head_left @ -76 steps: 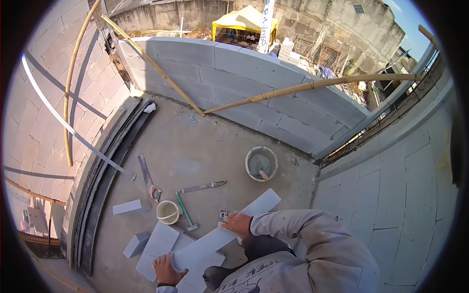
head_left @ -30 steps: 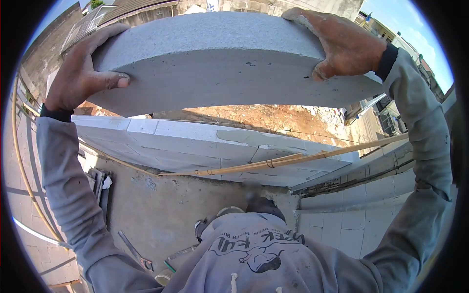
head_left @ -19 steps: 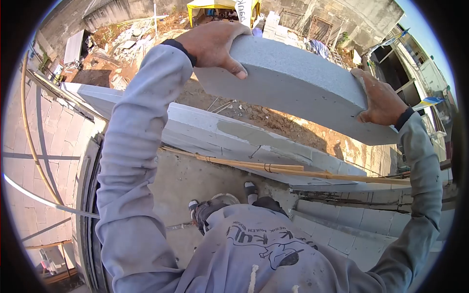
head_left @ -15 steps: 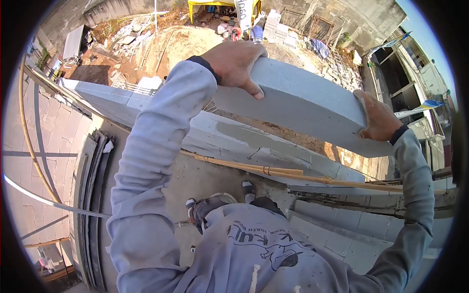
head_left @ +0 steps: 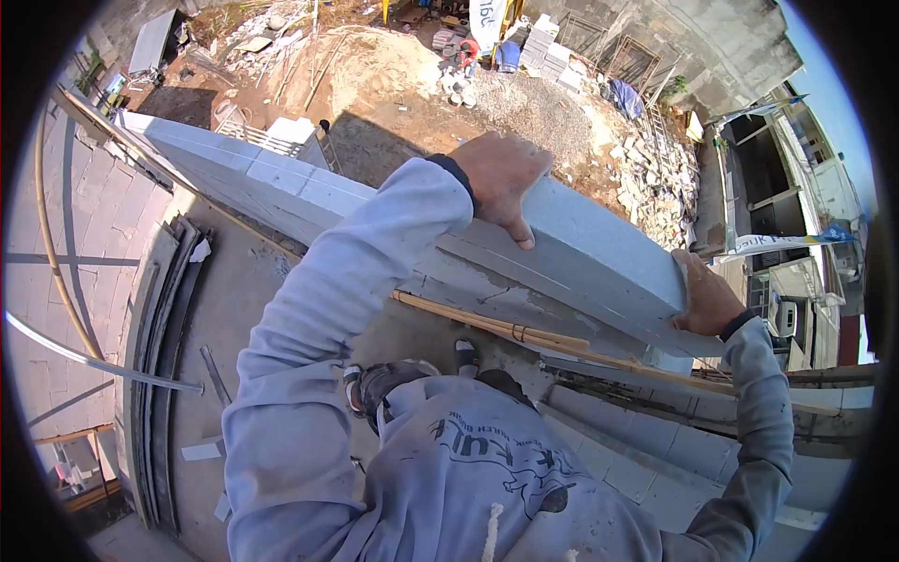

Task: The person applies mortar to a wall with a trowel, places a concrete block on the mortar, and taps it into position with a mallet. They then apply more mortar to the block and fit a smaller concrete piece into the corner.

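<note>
A long pale-grey lightweight concrete block [head_left: 604, 248] lies along the line of the block wall [head_left: 290, 185], low over its course. My left hand [head_left: 503, 183] grips the block's left end, thumb on the near face and fingers over the far side. At the other end my right hand [head_left: 704, 298] clasps it the same way, thumb toward me. The block's underside is hidden from this angle. A taut string runs along the wall top at the left. Just below the block, a bamboo pole [head_left: 552, 345] crosses the near face of the wall.
Beneath me is a grey concrete floor [head_left: 281, 309], with dark stacked boards [head_left: 169, 365] at the left. Another block wall [head_left: 646, 421] stands low at the right. Beyond the wall, the ground drops to a yard with a sand heap [head_left: 361, 70], gravel [head_left: 534, 117] and rubble [head_left: 655, 178].
Both hands have brought the block down and nearer, from above the wall to close along its top. My view has tilted, so more of the yard shows.
</note>
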{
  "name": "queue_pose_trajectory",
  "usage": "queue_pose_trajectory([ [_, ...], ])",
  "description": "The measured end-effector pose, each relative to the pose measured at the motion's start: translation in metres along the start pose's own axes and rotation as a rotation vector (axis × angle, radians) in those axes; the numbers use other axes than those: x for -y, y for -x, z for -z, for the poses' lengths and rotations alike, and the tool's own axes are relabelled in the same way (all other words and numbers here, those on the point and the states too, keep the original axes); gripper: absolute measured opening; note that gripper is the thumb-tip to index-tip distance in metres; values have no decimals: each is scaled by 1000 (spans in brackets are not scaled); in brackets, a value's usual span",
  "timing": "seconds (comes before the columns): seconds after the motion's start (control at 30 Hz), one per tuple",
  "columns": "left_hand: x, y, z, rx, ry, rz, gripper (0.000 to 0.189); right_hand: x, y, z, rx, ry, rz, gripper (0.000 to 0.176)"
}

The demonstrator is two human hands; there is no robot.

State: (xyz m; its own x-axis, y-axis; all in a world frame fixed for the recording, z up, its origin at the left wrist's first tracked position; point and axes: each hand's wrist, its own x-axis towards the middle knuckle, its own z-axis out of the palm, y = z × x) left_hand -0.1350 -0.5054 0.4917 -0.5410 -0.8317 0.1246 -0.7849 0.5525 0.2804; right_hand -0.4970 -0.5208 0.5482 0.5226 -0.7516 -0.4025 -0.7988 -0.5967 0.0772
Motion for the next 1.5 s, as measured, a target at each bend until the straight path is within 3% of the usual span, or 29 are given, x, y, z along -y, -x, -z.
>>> queue_pose_trajectory([
  [0.9, -4, 12, -13, 23, -11, -20, 83, 10, 6, -27, 50, -53, -38, 93],
  [1.3, -11, 22, -18, 53, 30, 68, 83, 15, 11, -27, 56, -98, -59, 93],
  [1.37, -12, 34, -18, -346, 72, -64, 77, 9, 13, -34, 16, -70, -59, 93],
  [1.43, -16, 58, 1, -597, 92, -39, 60, 10, 14, -36, -10, -7, -60, 95],
  [1.5, -25, 102, 11, -736, 467, 283, 42, 13, 15, -34, 2, -49, -86, 96],
])
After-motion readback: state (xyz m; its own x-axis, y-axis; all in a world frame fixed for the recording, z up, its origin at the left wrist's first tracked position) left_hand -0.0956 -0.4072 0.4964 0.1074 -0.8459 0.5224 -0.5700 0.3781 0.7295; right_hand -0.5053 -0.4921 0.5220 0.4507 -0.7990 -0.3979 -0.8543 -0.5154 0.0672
